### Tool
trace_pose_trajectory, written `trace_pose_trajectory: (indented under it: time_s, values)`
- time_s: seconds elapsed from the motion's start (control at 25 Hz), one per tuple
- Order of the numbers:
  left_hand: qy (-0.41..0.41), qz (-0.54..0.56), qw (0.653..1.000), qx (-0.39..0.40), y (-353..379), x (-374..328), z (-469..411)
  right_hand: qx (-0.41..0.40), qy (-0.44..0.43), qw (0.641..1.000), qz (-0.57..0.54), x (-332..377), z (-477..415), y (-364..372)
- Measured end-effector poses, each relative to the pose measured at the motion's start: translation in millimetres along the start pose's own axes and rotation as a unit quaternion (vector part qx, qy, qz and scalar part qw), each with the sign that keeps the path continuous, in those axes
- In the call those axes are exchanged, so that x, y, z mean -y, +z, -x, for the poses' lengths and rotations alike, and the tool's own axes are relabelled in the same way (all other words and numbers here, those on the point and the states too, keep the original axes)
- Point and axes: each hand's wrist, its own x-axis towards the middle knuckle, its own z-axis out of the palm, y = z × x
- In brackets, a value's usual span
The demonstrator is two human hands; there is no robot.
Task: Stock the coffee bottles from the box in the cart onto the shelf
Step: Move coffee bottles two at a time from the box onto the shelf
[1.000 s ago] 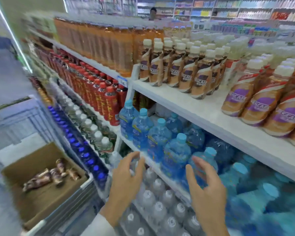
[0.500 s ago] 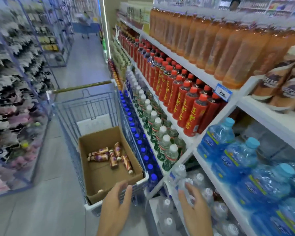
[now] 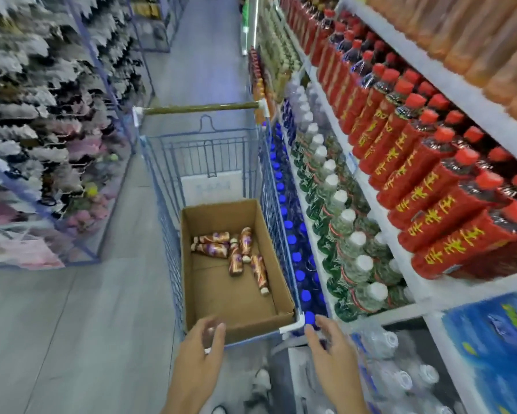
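An open cardboard box (image 3: 269, 306) sits in a blue wire cart (image 3: 167, 222) in the aisle. Several small brown coffee bottles (image 3: 236, 252) with cream caps lie on their sides on the box's floor, toward its far end. My left hand (image 3: 202, 357) hovers just before the box's near edge, fingers relaxed and holding nothing. Near the cart's front right corner, my right hand (image 3: 333, 354) is also spread and holds nothing. The shelf with coffee bottles is out of view.
Shelving on the right holds red-capped red bottles (image 3: 430, 186), white-capped green bottles (image 3: 341, 222), blue-capped bottles (image 3: 293, 243) and clear water bottles (image 3: 400, 375). A rack of packaged goods (image 3: 42, 115) lines the left. Grey aisle floor (image 3: 86, 324) runs between. The cart handle (image 3: 200, 109) is at the far end.
My view has swung left and down from the coffee shelf to the cart. Both hands have come away from the water bottles toward the box's near edge, still holding nothing.
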Motion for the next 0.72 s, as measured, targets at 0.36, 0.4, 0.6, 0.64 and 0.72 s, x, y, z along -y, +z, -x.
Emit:
trace_pose_trajectory:
  time_s: [0.36, 0.4, 0.6, 0.64, 0.72]
  values:
    - [-0.066, -0.081, 0.994, 0.009, 45, -3, -124, 0.108, 0.067, 0.990, 0.056, 3, -123, 54]
    - [-0.075, -0.089, 0.993, 0.011, 51, -8, -140, 0.123, 0.071, 0.987, 0.070, 6, -132, 57]
    - [-0.166, -0.086, 0.981, 0.047, 103, -8, -243, 0.169, 0.107, 0.976, 0.086, 15, -172, 66]
    - [-0.194, -0.086, 0.976, 0.055, 115, 0, -266, 0.171, 0.120, 0.974, 0.082, 16, -176, 69]
    - [-0.250, -0.082, 0.962, 0.068, 143, 16, -310, 0.171, 0.146, 0.972, 0.071, 11, -184, 78]
